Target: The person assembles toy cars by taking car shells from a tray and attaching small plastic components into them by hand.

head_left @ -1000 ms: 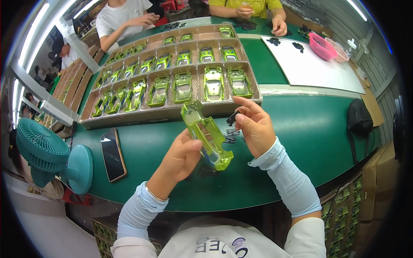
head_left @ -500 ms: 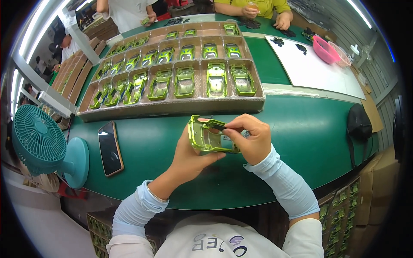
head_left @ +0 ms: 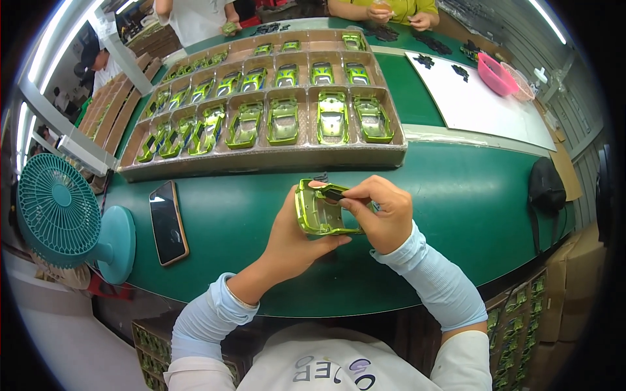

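Above the near part of the green table, my left hand (head_left: 287,240) is closed round a shiny green toy car body shell (head_left: 312,215), its hollow inside facing up. My right hand (head_left: 386,214) pinches a small black part (head_left: 335,193) between thumb and fingertips, at the shell's far side wall. The pinching fingers cover some of that part and the shell's right end. Another small dark piece (head_left: 320,176) shows just beyond the shell; whether it is attached cannot be made out.
A divided tray (head_left: 274,157) of green car shells stands ahead. A phone (head_left: 168,225) and teal fan (head_left: 62,195) are at left, a black bag (head_left: 546,186) at right. Behind are a white board (head_left: 482,111), a pink basket (head_left: 493,75) and co-workers' hands (head_left: 424,21).
The shell and both hands have shifted slightly right, with the shell tilted a little differently. My grips look the same. Across the table, a co-worker's hand has risen off the black parts.
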`<action>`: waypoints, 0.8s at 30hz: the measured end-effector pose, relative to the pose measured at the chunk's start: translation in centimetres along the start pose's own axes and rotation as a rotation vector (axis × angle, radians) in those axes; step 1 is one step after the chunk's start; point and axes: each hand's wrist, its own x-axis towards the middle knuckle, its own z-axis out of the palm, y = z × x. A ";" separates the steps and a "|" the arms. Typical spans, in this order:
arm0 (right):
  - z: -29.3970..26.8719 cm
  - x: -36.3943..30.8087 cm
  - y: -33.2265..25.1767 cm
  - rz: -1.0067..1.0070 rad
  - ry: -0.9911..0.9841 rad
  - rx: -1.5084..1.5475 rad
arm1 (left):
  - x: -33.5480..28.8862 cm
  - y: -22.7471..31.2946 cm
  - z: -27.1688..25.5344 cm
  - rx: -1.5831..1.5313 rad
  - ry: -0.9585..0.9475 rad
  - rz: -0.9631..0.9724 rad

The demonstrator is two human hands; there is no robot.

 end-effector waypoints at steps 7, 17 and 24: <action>0.2 -0.4 0.6 0.019 -0.016 -0.062 | -0.1 -0.6 -0.2 0.130 -0.035 -0.027; 0.0 -0.2 -0.1 0.101 0.002 -0.149 | -0.2 -0.4 0.0 0.177 -0.062 0.020; -1.1 0.0 -0.4 -0.092 -0.224 -0.234 | -0.5 0.8 0.0 0.210 -0.105 0.005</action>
